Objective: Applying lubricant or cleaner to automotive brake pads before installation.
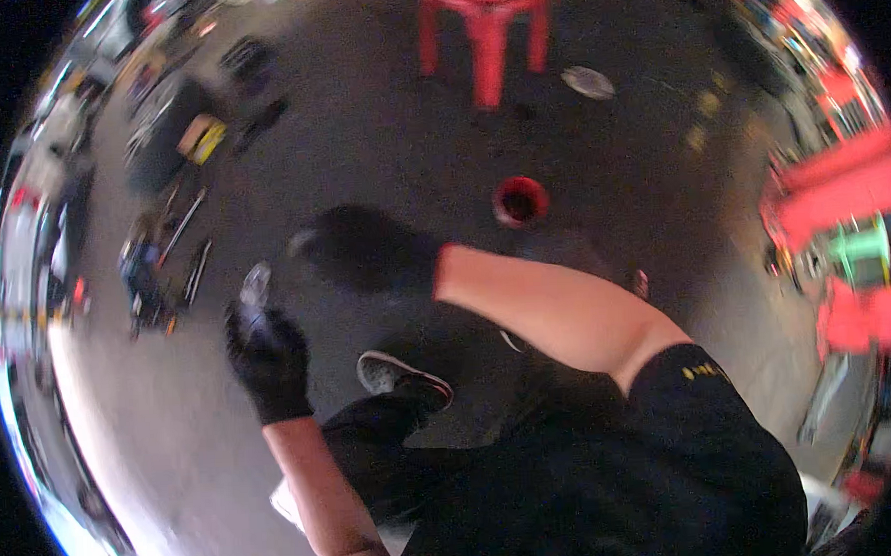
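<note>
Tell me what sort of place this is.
Probably a workshop or garage: long tools lie on the floor, a dark tire-like object sits beyond them, and red equipment stands at the right.

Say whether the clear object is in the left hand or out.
In: the clear object projects from the gloved left hand.

Red round container (520,203) (landmark): contents too dark to identify.
Right hand (367,249), black glove, left of container: smeared; fingers indistinct, grip unreadable.
Left hand (269,357), black glove, farther left and lower: finger outlines soft.
Clear object (257,284), in left hand: blurred, lower part covered by the glove — kind uncertain.
Long tools (198,272), well left of container: too small and smeared to name.
Red stool (485,38), above container: top cut by the picture's edge.
Pale oval piece (588,83), above and right of container: blurred — kind uncertain.
</note>
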A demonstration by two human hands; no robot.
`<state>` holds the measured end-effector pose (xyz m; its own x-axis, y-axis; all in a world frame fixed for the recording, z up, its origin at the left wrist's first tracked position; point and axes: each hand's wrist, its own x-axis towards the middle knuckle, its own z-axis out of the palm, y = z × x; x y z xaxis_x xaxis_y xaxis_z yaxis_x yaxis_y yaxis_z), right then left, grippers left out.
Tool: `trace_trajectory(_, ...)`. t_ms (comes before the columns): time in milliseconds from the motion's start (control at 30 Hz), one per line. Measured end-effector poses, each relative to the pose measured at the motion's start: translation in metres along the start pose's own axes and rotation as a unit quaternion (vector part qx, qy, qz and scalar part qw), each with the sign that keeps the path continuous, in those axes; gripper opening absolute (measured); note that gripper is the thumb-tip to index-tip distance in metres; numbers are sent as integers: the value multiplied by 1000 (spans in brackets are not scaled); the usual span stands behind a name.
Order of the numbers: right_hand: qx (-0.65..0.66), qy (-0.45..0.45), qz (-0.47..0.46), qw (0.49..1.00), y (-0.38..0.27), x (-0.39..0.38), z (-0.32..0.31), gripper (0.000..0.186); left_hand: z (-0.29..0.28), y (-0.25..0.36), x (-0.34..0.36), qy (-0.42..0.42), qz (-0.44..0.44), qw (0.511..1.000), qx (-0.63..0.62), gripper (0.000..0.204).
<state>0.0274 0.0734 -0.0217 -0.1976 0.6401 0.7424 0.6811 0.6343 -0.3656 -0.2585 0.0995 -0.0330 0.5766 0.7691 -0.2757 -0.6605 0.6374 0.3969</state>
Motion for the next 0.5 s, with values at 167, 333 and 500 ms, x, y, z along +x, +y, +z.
trace_trajectory(167,302,-34,266,915,-16,28,-47,23,47,-45,3,-52,3,998,-47,41)
trace_trajectory(333,429,44,275,859,-26,31,-45,21,94,-57,-12,-37,51,998,-15,65)
trace_trajectory(500,330,51,184,925,-29,38,-65,22,92,-63,-1,-172,-15,984,-51,83)
